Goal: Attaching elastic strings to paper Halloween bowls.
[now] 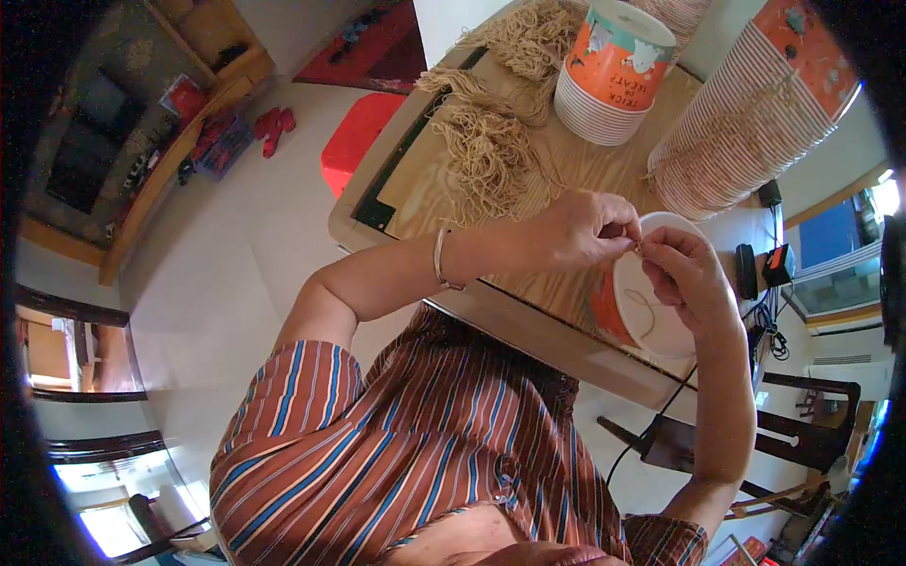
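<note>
Orange and white, the paper cup (646, 307) sits tilted at the near edge of the wooden table (415, 184), its open mouth turned up toward us. We hold our left hand (580, 231) and right hand (687, 269) together just above its rim, fingertips of both pinched on a thin piece of tan string (639, 247); a loop of string lies inside the cup. Farther along the table, a heap of tan strings (491, 151) spreads toward the far edge. Beside it stand 2 stacks of cups: a short stack (613, 71) and a tall stack (750, 123) leaning at the right edge.
</note>
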A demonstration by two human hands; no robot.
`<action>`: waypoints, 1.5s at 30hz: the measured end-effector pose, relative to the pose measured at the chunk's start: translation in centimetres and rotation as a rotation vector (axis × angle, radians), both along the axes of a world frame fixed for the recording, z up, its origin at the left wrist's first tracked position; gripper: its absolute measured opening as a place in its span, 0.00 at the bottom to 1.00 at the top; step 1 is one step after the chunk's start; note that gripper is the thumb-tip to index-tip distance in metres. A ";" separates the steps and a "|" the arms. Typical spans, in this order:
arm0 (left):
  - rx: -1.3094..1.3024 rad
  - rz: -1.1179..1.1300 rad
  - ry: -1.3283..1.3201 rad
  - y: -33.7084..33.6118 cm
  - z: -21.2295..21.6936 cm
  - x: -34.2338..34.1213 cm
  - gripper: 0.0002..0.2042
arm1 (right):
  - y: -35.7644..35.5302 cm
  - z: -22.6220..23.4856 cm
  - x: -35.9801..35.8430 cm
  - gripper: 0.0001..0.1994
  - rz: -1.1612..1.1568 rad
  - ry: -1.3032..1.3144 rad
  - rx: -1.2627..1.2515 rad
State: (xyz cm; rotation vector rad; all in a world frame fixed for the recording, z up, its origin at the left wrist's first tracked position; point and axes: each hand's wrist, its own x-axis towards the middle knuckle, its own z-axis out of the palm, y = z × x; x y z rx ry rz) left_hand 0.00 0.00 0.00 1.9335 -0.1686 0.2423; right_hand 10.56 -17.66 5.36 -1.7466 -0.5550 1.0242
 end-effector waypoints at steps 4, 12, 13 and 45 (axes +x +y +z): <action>0.058 -0.005 -0.200 0.3 -1.0 0.3 0.07 | 0.0 -0.5 0.1 0.06 0.001 0.052 0.073; -0.249 -0.056 0.133 0.0 -0.3 0.3 0.07 | -0.4 -1.3 -1.7 0.05 -0.016 -0.331 0.007; -0.266 -0.068 0.121 0.0 -0.5 0.4 0.07 | -0.5 -1.5 -1.9 0.06 -0.014 -0.405 0.053; -0.223 -0.062 0.105 0.2 -0.8 0.4 0.07 | -0.1 -0.3 0.0 0.06 -0.061 -0.488 0.073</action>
